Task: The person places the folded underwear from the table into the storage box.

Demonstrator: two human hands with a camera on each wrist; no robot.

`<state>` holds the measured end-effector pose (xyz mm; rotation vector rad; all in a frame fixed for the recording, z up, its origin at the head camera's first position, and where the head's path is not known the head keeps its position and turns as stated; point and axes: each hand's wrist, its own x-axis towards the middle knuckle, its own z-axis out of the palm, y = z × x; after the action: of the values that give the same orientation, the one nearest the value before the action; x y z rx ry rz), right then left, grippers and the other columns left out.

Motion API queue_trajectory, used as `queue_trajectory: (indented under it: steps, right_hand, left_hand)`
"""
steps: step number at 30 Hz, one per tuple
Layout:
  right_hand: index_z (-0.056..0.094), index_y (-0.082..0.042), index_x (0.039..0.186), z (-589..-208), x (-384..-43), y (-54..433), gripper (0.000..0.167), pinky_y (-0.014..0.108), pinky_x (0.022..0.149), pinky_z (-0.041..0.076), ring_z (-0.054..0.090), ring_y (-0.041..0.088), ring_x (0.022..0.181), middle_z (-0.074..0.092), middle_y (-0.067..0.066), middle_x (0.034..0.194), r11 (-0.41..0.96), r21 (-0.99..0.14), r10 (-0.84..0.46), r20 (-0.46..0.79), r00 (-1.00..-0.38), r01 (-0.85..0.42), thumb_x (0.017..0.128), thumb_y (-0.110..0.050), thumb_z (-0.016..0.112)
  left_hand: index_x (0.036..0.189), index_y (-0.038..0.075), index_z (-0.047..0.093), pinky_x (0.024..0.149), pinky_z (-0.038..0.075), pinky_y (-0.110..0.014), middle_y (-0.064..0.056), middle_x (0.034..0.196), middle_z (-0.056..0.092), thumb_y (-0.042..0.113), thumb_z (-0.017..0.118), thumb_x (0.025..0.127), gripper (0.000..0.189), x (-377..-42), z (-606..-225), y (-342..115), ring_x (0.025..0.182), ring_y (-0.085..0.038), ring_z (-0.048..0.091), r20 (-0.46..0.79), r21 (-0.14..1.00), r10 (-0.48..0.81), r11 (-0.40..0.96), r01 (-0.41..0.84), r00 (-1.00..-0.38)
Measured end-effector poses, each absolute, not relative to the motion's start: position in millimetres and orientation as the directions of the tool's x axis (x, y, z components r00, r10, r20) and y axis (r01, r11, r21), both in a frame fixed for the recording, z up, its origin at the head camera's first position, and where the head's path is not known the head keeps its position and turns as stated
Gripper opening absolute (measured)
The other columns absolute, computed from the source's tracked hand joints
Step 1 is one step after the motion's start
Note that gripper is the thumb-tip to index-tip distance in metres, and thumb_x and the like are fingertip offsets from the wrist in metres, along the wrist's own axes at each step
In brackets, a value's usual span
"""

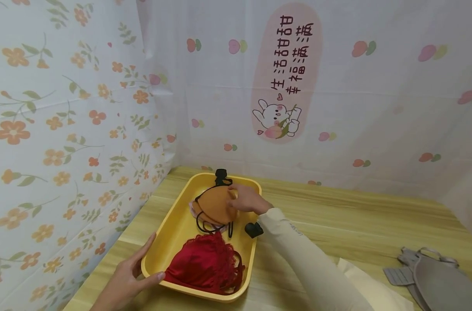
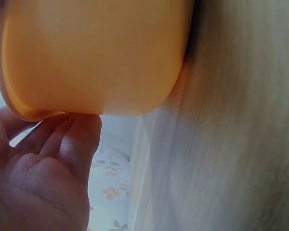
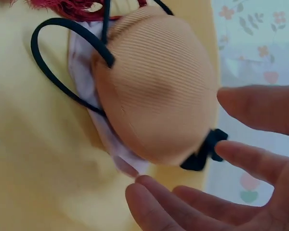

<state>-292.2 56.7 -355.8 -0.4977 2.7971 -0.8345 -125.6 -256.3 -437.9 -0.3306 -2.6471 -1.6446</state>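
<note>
My left hand (image 1: 125, 276) grips the near left corner of a yellow plastic basin (image 1: 162, 246), thumb on the rim and fingers outside against the wall. In the left wrist view those fingers (image 2: 82, 144) press the basin's outer side under its lip. A tan bra (image 1: 214, 203) with black straps lies cup up at the basin's far end, over a pale lilac piece (image 3: 82, 62). My right hand (image 1: 248, 199) is at the tan cup's right side, its fingers spread and loosely bent in the right wrist view. A red lace-edged bra (image 1: 198, 263) fills the basin's near end.
A grey bra (image 1: 441, 280) lies on the wood-grain table (image 1: 337, 216) at the right, with a cream cloth (image 1: 368, 285) beside my right sleeve. Black strap ends (image 1: 253, 230) hang over the basin's right rim. Patterned curtains (image 1: 220, 108) close off the back and left.
</note>
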Motion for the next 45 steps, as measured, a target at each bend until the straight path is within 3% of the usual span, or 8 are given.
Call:
queue_trajectory:
  steps: [5,12,18,24,29,36,40,45]
  right_hand:
    - [0.057,-0.002,0.139,-344.2,-289.4,75.3,0.050,0.046,0.101,0.052,0.059,0.034,0.125,0.062,0.018,0.138,0.793,-0.496,-0.440,-0.068,-0.895,-0.353,0.096,-0.026,0.067]
    - [0.061,-0.004,0.131,-326.0,-270.2,111.0,0.041,0.035,0.079,0.058,0.070,0.027,0.091,0.072,0.015,0.111,0.716,-0.582,-0.534,-0.103,-0.839,-0.385,0.098,-0.028,0.064]
    - [0.062,-0.006,0.130,-318.9,-242.0,149.2,0.036,0.034,0.082,0.060,0.071,0.022,0.095,0.072,0.011,0.112,0.662,-0.580,-0.627,-0.081,-0.775,-0.474,0.100,-0.026,0.063]
    - [0.063,-0.008,0.129,-326.3,-211.1,198.0,0.037,0.024,0.078,0.058,0.069,0.011,0.094,0.072,0.005,0.109,0.631,-0.556,-0.694,-0.094,-0.714,-0.541,0.100,-0.031,0.063]
    - [0.061,-0.008,0.130,-335.8,-190.3,237.6,0.042,0.023,0.072,0.058,0.066,0.004,0.093,0.070,0.002,0.109,0.623,-0.613,-0.682,-0.124,-0.720,-0.485,0.099,-0.036,0.064]
    - [0.057,-0.001,0.133,-363.2,-163.9,294.7,0.040,0.025,0.066,0.057,0.064,-0.001,0.094,0.069,0.009,0.110,0.576,-0.692,-0.675,-0.102,-0.730,-0.436,0.101,-0.024,0.062]
    - [0.056,0.003,0.133,-385.6,-146.1,319.6,0.041,0.023,0.065,0.056,0.064,-0.003,0.096,0.068,0.013,0.114,0.626,-0.667,-0.609,-0.094,-0.787,-0.405,0.099,-0.019,0.064]
    - [0.057,0.002,0.132,-413.7,-126.8,345.2,0.047,0.021,0.063,0.053,0.059,-0.011,0.101,0.068,0.013,0.120,0.730,-0.546,-0.505,-0.026,-0.862,-0.411,0.094,-0.021,0.071]
  left_hand:
    - [0.160,0.007,0.026,0.084,0.055,-0.013,-0.030,0.159,0.031,0.012,0.076,0.089,0.086,-126.1,-437.9,-256.9,0.115,0.014,0.051,0.121,0.883,0.170,0.431,0.184,-0.978]
    - [0.160,0.008,0.026,0.085,0.055,-0.014,-0.029,0.159,0.031,0.012,0.076,0.089,0.087,-125.8,-438.9,-256.4,0.116,0.014,0.051,0.111,0.888,0.167,0.426,0.173,-0.980]
    - [0.160,0.009,0.026,0.085,0.054,-0.014,-0.029,0.159,0.031,0.012,0.076,0.089,0.087,-126.2,-440.7,-253.2,0.118,0.014,0.050,0.129,0.887,0.175,0.419,0.192,-0.976]
    - [0.160,0.008,0.025,0.085,0.055,-0.015,-0.029,0.160,0.029,0.011,0.075,0.089,0.087,-127.4,-443.8,-248.8,0.118,0.013,0.052,0.105,0.901,0.193,0.397,0.176,-0.976]
    - [0.161,0.011,0.025,0.086,0.054,-0.014,-0.027,0.161,0.028,0.013,0.075,0.090,0.087,-125.8,-442.1,-248.3,0.118,0.014,0.050,0.084,0.904,0.178,0.400,0.150,-0.980]
    - [0.161,0.011,0.022,0.086,0.054,-0.013,-0.028,0.162,0.025,0.011,0.074,0.091,0.087,-123.7,-443.0,-250.3,0.118,0.016,0.049,0.068,0.917,0.186,0.375,0.134,-0.980]
    - [0.161,0.011,0.023,0.086,0.054,-0.013,-0.029,0.161,0.027,0.011,0.074,0.091,0.087,-124.4,-441.3,-253.4,0.117,0.014,0.051,0.080,0.911,0.188,0.385,0.149,-0.979]
    - [0.160,0.011,0.026,0.085,0.055,-0.014,-0.029,0.160,0.031,0.012,0.076,0.089,0.087,-125.8,-439.5,-256.5,0.115,0.012,0.053,0.110,0.890,0.173,0.420,0.175,-0.979]
